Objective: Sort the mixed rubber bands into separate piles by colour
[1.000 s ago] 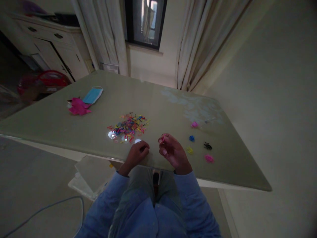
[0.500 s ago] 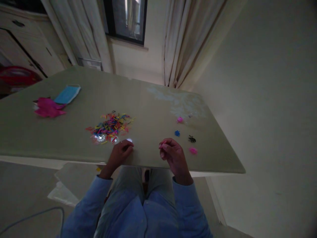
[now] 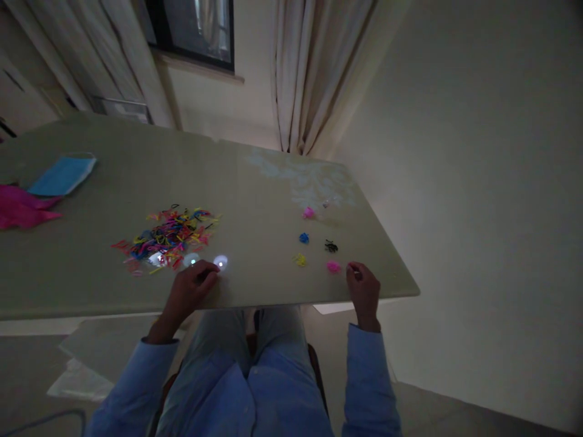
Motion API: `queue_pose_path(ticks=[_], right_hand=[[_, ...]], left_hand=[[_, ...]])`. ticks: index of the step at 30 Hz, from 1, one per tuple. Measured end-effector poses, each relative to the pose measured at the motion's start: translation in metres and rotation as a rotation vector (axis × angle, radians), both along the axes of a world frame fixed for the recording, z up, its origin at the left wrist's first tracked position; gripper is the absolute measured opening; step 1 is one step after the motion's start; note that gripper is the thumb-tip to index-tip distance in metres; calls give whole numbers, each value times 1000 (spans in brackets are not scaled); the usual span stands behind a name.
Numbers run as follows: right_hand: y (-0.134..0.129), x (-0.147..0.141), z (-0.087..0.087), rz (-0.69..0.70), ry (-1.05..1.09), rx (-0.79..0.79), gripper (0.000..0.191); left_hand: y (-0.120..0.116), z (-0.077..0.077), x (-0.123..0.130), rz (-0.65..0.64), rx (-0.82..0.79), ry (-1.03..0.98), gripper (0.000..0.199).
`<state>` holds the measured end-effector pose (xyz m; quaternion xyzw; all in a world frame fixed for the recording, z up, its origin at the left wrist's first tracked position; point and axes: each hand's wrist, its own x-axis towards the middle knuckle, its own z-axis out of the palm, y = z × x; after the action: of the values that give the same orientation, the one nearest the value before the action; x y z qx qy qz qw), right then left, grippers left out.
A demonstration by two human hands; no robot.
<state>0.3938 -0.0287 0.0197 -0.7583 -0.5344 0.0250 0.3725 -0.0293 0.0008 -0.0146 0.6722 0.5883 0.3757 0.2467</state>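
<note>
A mixed pile of small coloured rubber bands (image 3: 170, 237) lies on the table, left of centre. My left hand (image 3: 194, 285) rests at the table's front beside the pile's near right side, fingers curled together; whatever they hold is hidden. Over at the right, my right hand (image 3: 363, 288) is pinched just beside a small pink heap (image 3: 333, 267), and I cannot make out what is between its fingertips. Near it sit separate little heaps: black (image 3: 331, 246), yellow (image 3: 300, 260), blue (image 3: 303, 238) and another pink one (image 3: 308, 212).
A blue face mask (image 3: 64, 176) and a crumpled pink piece (image 3: 22, 207) lie at the table's left. Bright light spots (image 3: 221, 263) shine on the tabletop. The table (image 3: 255, 288) ends at its front edge above my legs; a wall (image 3: 455, 212) stands to the right.
My right hand has moved right, past the near pink heap, from where it held something pinkish. The yellow heap, hidden before, now shows. The view has turned right; my left hand stays by the pile.
</note>
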Motion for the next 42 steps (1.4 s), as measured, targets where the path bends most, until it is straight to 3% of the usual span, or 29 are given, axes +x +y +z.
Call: queue_pose_path(ticks=[11,20,24,28,31,34,39,42], right_hand=[[9,7,-19,115,-83,-141,34],[0,6,-9,84,-87,-51,38],[-3,-34,5,196,-31,56,31],[-3,-100,13,516,68,61,23],[3,-147,9,775,156,-2,21],[15,-177,-5,942,199,-45,19],[33,-187,-28,915,242,-56,20],[35,-182,-32,894,278,-70,21]], left_hand=[[1,4,1,44,-32,59,31],[1,1,1,40,-24,44,31],[1,0,1,32,-8,48,30],[-1,3,3,12,-2,46,26],[-2,5,6,10,15,24,23],[-2,7,6,32,4,-28,19],[-2,13,-6,118,4,-169,20],[6,19,-23,191,29,-94,22]])
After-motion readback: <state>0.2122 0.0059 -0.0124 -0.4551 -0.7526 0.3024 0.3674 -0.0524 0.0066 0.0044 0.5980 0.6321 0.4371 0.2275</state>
